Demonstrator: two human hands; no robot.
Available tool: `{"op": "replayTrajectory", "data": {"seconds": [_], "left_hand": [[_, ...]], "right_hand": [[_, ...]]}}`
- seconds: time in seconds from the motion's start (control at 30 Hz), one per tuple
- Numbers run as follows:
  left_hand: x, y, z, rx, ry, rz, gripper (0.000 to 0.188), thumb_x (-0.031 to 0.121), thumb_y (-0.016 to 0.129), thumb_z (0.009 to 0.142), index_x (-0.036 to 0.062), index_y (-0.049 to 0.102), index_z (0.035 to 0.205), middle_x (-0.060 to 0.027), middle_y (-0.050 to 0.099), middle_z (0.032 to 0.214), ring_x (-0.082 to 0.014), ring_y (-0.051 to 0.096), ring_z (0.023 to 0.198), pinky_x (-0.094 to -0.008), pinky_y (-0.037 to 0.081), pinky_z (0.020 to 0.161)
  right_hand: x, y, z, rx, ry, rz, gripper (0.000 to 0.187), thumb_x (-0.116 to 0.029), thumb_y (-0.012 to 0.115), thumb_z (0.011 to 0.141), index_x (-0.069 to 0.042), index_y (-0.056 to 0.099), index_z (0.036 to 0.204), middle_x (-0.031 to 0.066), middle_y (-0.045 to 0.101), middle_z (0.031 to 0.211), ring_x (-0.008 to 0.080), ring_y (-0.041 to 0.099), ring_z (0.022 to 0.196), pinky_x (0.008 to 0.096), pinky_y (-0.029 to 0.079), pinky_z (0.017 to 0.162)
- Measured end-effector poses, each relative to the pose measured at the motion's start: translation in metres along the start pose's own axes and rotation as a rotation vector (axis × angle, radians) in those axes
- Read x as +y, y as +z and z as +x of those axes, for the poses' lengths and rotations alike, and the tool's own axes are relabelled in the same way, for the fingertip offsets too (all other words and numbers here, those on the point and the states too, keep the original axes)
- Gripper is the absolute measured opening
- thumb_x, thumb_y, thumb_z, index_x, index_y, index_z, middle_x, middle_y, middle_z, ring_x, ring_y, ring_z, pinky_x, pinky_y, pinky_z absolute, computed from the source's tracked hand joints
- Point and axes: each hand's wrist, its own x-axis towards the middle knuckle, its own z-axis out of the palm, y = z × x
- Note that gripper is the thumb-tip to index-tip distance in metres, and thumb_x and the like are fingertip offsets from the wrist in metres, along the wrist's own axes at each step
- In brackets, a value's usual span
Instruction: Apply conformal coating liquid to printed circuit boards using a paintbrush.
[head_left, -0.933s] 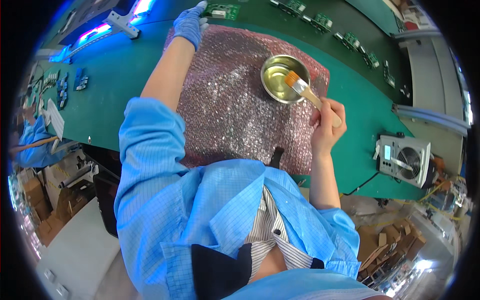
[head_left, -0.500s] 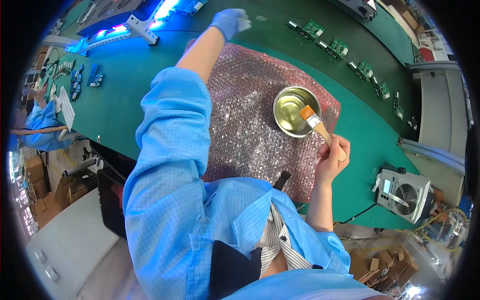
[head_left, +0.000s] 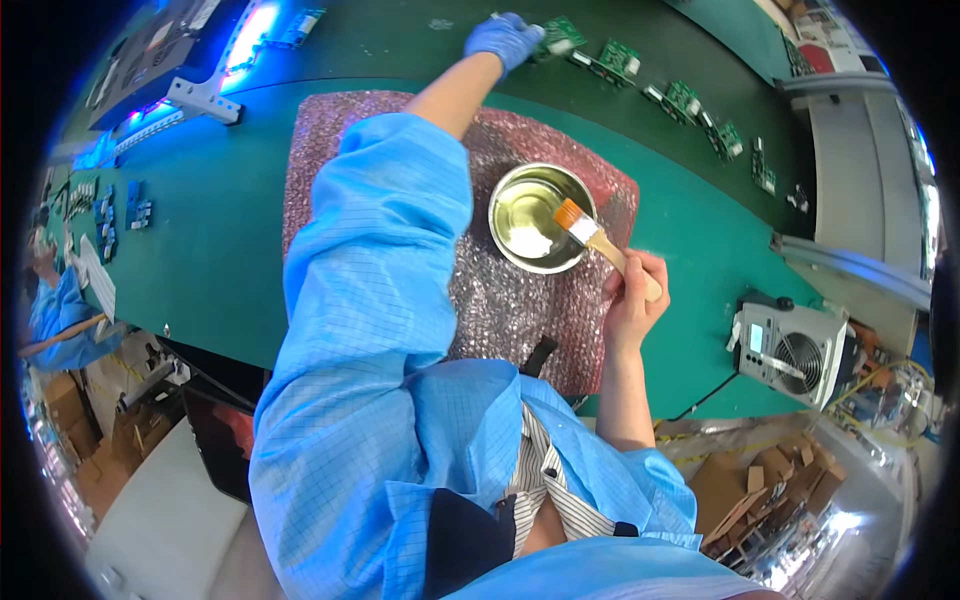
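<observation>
Head cam: right hand (head_left: 637, 298) has a wooden-handled brush (head_left: 591, 233) pinched by the handle, orange bristles over the right side of a metal bowl (head_left: 548, 174) with yellowish liquid (head_left: 525, 212). Bowl's on some pinkish bubble wrap (head_left: 500, 310). Gloved left hand (head_left: 507, 42) is way out front, fingertips right at a green circuit board (head_left: 560, 37); honestly can't tell if they're gripping it.

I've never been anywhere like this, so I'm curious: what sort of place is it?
Probably an electronics assembly workshop. A row of green circuit boards lies beyond a pink bubble-wrap sheet, and a grey fan unit with a small screen stands at the right.
</observation>
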Motion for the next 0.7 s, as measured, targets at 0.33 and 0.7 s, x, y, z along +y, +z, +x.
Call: {"op": "replayTrajectory", "data": {"seconds": [0.33, 0.7], "left_hand": [[-0.064, -0.099, -0.091, 0.139, -0.106, -0.944, 0.036, 0.014, 0.068, 0.078, 0.0049, 0.052, 0.108, -0.0106, 0.059, 0.095, -0.0205, 0.062, 0.084, -0.0332, 0.055, 0.063], [-0.152, -0.161, -0.199, -0.062, -0.453, -1.698, 0.028, 0.021, 0.067, 0.082, 0.0032, 0.057, 0.101, -0.0112, 0.062, 0.090, -0.0236, 0.063, 0.077, -0.0311, 0.055, 0.057]], "right_hand": [[0.006, 0.015, 0.010, -0.116, 0.150, -0.083, 0.015, -0.018, 0.055, 0.091, -0.003, 0.056, 0.086, 0.0004, 0.053, 0.057, 0.0047, 0.046, 0.046, 0.0192, 0.036, 0.041], [-0.013, -0.013, 0.010, -0.037, 0.114, 0.009, 0.015, -0.016, 0.055, 0.090, -0.002, 0.058, 0.085, 0.0006, 0.052, 0.057, 0.0056, 0.044, 0.044, 0.0197, 0.033, 0.039]]}}
